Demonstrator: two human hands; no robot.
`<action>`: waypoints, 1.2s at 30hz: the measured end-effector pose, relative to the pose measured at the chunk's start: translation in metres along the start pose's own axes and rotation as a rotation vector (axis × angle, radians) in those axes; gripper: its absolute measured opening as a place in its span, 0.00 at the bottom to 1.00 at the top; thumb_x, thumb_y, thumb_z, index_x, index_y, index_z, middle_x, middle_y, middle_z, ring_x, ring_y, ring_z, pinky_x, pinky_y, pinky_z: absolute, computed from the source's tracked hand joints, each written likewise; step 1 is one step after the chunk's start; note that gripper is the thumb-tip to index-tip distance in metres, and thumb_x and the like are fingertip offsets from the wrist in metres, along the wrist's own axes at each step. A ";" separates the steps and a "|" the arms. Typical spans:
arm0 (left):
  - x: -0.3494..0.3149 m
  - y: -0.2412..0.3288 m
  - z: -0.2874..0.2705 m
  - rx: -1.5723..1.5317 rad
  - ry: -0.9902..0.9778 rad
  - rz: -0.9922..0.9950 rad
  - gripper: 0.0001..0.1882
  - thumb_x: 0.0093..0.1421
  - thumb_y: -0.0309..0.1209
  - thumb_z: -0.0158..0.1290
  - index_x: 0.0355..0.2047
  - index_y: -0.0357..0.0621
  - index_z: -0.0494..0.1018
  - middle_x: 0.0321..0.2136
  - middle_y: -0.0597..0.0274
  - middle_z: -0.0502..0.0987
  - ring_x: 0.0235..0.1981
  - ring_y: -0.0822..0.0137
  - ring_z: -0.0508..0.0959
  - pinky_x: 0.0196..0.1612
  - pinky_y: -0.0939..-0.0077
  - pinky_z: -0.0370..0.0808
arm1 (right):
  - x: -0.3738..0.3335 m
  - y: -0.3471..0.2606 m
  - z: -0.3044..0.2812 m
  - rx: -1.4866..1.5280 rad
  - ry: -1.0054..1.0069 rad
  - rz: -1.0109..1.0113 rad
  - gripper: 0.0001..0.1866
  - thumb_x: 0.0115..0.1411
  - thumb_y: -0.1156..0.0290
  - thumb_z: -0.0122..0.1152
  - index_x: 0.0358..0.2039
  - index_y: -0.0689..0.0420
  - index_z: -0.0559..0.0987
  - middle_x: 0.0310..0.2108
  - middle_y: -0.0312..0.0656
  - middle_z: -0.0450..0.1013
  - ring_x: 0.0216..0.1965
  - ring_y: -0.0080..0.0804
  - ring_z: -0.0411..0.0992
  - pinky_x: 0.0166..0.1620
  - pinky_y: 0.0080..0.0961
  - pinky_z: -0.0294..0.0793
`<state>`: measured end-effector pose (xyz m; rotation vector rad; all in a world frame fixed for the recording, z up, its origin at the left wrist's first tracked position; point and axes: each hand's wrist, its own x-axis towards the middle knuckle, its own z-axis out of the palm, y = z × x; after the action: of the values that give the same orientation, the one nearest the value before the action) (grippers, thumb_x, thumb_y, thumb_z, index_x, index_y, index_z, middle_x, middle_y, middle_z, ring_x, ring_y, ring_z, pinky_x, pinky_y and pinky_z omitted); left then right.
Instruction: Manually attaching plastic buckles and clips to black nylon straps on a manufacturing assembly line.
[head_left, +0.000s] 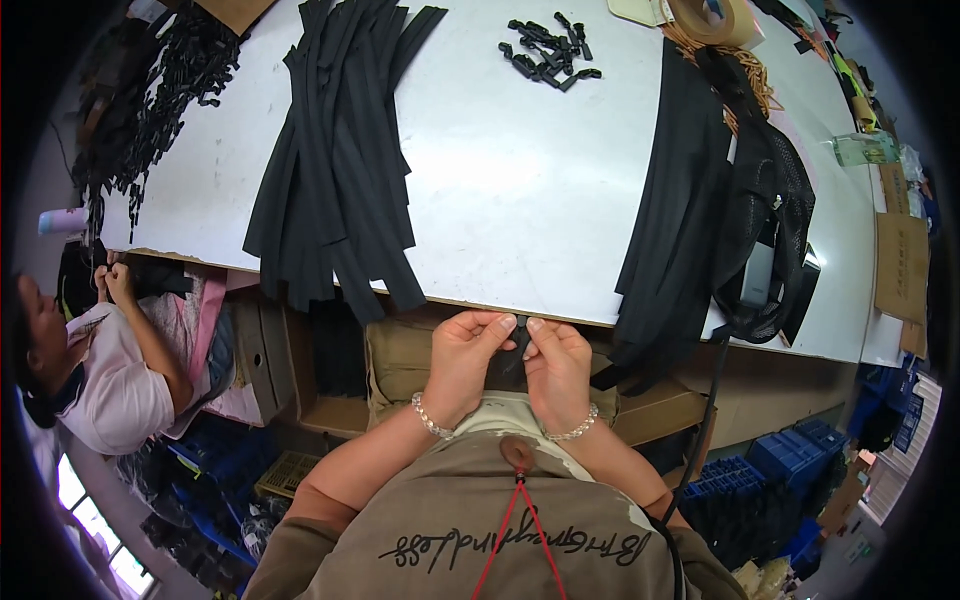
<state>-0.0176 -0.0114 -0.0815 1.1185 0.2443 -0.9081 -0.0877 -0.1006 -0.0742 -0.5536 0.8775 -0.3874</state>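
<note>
At the table's front edge, my left hand [467, 362] and my right hand [556, 370] are close together, each with thumb and fingers pinched. Between the fingertips they hold a small black piece [521, 322]. Its exact kind is too small and too covered to make out. Ahead on the white table [520, 210] lies a loose cluster of small black plastic parts [552, 52]. To the left, a bundle of black fabric strips [340, 150] hangs over the front edge. More black strips [672, 200] lie to the right.
Many black parts [165, 125] are heaped at the far left, near a seated co-worker [120, 370]. A mesh bag [785, 190], a phone [757, 274] and a tape roll [715, 20] lie at right. Below are a cardboard box [395, 360] and blue crates [795, 455].
</note>
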 end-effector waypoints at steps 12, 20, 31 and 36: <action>-0.014 0.014 0.000 0.196 -0.082 0.109 0.04 0.55 0.21 0.55 0.32 0.36 0.74 0.31 0.64 0.76 0.30 0.76 0.74 0.35 0.84 0.73 | -0.008 -0.012 -0.009 -0.164 -0.158 -0.074 0.02 0.57 0.79 0.56 0.31 0.63 0.75 0.26 0.34 0.71 0.25 0.16 0.66 0.30 0.13 0.67; -0.023 0.015 -0.004 0.254 -0.198 0.411 0.05 0.53 0.18 0.55 0.32 0.35 0.75 0.33 0.62 0.76 0.32 0.79 0.73 0.35 0.87 0.71 | -0.018 -0.017 -0.010 -0.361 -0.323 -0.428 0.04 0.55 0.84 0.56 0.33 0.67 0.75 0.33 0.39 0.70 0.30 0.19 0.68 0.34 0.13 0.70; -0.022 0.014 -0.004 0.216 -0.266 0.452 0.07 0.54 0.16 0.54 0.33 0.35 0.74 0.34 0.61 0.75 0.35 0.76 0.74 0.39 0.85 0.72 | -0.022 -0.026 -0.007 -0.586 -0.356 -0.696 0.05 0.52 0.86 0.57 0.30 0.65 0.77 0.33 0.39 0.70 0.30 0.19 0.67 0.33 0.13 0.68; -0.028 0.023 0.004 0.110 -0.290 0.328 0.09 0.51 0.15 0.56 0.34 0.36 0.73 0.34 0.62 0.75 0.36 0.76 0.74 0.38 0.86 0.71 | -0.023 -0.028 -0.005 -0.556 -0.336 -0.623 0.04 0.53 0.86 0.56 0.31 0.66 0.74 0.31 0.37 0.70 0.29 0.16 0.66 0.32 0.12 0.66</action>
<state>-0.0198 0.0023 -0.0478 1.0728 -0.2249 -0.7828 -0.1081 -0.1118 -0.0461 -1.3785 0.4608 -0.5936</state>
